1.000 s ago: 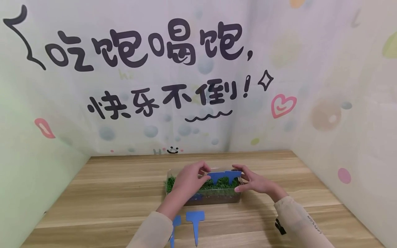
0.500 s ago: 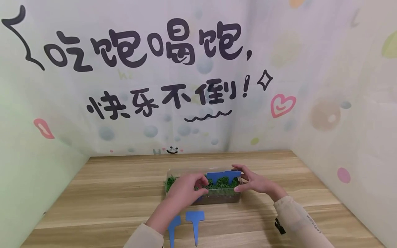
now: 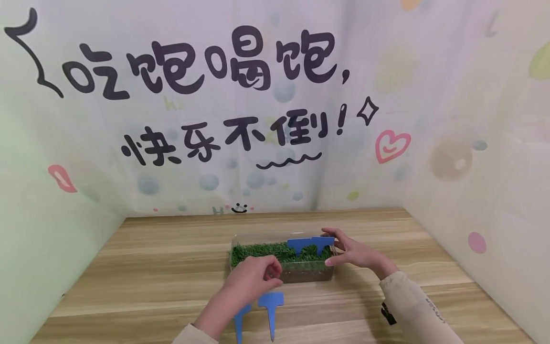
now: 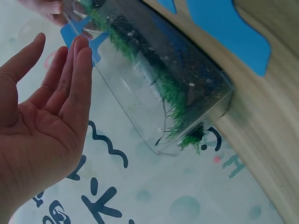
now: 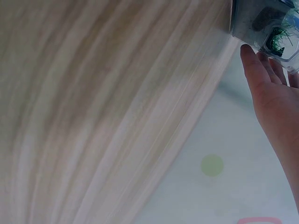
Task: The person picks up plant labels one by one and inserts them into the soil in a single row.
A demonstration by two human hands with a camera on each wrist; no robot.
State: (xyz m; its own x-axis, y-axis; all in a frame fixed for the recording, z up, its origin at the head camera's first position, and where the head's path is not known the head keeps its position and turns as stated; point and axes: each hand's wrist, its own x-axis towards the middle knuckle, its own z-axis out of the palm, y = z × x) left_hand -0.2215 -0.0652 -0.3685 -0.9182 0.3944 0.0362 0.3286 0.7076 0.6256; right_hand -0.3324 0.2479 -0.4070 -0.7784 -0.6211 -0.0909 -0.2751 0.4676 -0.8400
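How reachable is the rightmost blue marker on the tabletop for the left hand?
Probably yes: the left hand holds nothing, is close by, and nothing lies over that blue marker.

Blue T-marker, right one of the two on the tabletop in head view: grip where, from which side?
Probably the crossbar, pinched by its edges from above with the left hand: the marker lies flat, crossbar nearest that hand, stem tapering to a point.

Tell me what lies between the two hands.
In the head view, part of the clear box lies between the left hand and the right hand, with two blue markers standing in its grass.
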